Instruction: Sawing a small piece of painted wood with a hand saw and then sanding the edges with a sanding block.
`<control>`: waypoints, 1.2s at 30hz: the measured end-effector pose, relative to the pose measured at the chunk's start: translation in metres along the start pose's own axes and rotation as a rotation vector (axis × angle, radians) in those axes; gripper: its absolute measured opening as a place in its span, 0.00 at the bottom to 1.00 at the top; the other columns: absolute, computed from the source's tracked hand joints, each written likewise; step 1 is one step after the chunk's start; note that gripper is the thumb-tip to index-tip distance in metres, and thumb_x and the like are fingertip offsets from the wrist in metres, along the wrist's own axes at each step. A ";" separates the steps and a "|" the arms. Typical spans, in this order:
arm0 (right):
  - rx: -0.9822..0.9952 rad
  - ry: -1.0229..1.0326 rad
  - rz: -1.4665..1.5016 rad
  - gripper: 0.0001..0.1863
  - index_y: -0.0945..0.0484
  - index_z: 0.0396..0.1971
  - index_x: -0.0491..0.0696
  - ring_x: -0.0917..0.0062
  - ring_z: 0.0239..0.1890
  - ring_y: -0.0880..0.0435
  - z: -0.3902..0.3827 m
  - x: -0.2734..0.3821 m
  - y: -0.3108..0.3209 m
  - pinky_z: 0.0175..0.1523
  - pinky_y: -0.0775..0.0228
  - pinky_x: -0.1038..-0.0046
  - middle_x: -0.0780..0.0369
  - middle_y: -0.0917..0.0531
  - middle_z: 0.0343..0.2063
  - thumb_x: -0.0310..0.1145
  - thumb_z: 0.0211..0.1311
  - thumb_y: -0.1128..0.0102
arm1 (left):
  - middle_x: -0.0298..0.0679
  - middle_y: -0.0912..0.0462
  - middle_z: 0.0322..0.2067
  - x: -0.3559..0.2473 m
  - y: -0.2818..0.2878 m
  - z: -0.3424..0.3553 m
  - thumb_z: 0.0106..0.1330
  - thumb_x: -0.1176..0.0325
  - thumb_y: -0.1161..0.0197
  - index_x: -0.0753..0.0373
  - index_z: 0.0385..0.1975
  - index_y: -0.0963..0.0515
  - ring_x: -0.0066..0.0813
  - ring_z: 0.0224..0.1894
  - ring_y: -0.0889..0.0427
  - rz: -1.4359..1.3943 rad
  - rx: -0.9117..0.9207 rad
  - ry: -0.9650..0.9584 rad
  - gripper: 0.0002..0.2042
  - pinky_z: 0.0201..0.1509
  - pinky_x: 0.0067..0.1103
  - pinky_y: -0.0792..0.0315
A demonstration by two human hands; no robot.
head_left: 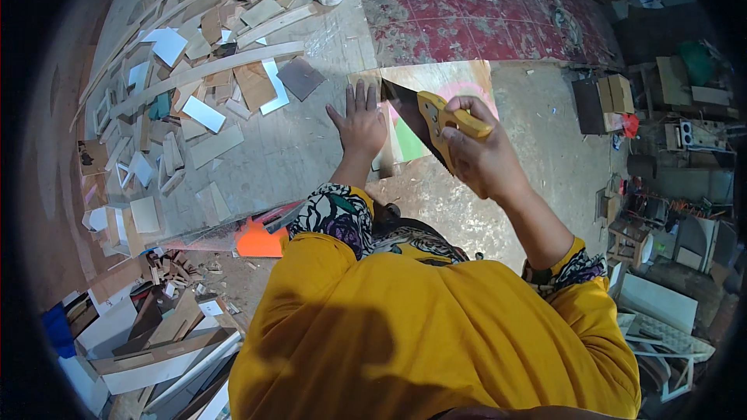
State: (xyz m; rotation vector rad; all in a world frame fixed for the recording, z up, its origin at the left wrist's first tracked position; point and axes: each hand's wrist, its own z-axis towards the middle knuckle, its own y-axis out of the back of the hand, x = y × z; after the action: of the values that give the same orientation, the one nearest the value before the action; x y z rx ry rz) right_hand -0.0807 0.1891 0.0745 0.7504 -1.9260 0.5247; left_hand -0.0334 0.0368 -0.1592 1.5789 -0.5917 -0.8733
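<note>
My right hand (481, 154) grips the yellow handle of a hand saw (426, 118), whose dark blade slants up to the left over a painted wooden board (447, 79). My left hand (359, 123) lies flat, fingers spread, on the left part of that board beside the blade. The board shows pale, pink and green patches. My yellow garment fills the lower middle of the view, with patterned sleeves at both arms.
Several offcuts and strips of wood (194, 70) are strewn over the floor at the left. A red patterned carpet (482, 8) lies beyond the board. Stacked planks (163, 342) sit at lower left, an orange piece (261, 239) by my sleeve, and crates and clutter (669, 187) at right.
</note>
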 end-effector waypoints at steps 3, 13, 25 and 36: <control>0.081 0.078 -0.031 0.12 0.33 0.40 0.48 0.88 0.13 0.35 0.009 0.011 -0.017 0.16 0.44 0.84 0.68 0.29 0.21 0.24 0.58 0.45 | 0.32 0.54 0.69 0.017 -0.031 -0.001 0.65 0.57 0.55 0.47 0.66 0.46 0.34 0.70 0.56 0.043 -0.111 -0.019 0.27 0.63 0.60 0.65; 0.001 0.131 -0.102 0.12 0.35 0.42 0.49 0.89 0.12 0.37 -0.013 -0.015 -0.009 0.14 0.44 0.85 0.67 0.29 0.23 0.25 0.60 0.46 | 0.32 0.55 0.69 0.000 0.005 -0.002 0.66 0.57 0.57 0.48 0.66 0.47 0.33 0.71 0.57 -0.027 0.016 0.022 0.27 0.63 0.59 0.65; 0.019 0.086 -0.183 0.11 0.33 0.41 0.48 0.88 0.12 0.35 0.011 0.009 -0.008 0.14 0.45 0.84 0.68 0.29 0.21 0.27 0.60 0.45 | 0.31 0.54 0.69 0.004 -0.001 -0.004 0.65 0.56 0.56 0.48 0.66 0.47 0.33 0.71 0.57 -0.022 -0.010 0.003 0.27 0.63 0.59 0.66; -0.012 0.313 -0.228 0.14 0.35 0.43 0.48 0.84 0.28 0.30 -0.051 -0.119 0.018 0.32 0.36 0.82 0.64 0.29 0.34 0.22 0.59 0.46 | 0.34 0.53 0.68 0.007 -0.005 -0.004 0.68 0.56 0.59 0.52 0.65 0.45 0.35 0.70 0.55 -0.030 -0.076 -0.008 0.25 0.63 0.60 0.67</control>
State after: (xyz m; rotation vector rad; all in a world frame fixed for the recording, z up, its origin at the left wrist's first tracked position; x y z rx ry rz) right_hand -0.0201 0.2679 -0.0109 0.8167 -1.5317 0.4586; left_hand -0.0269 0.0350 -0.1654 1.5195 -0.5353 -0.9151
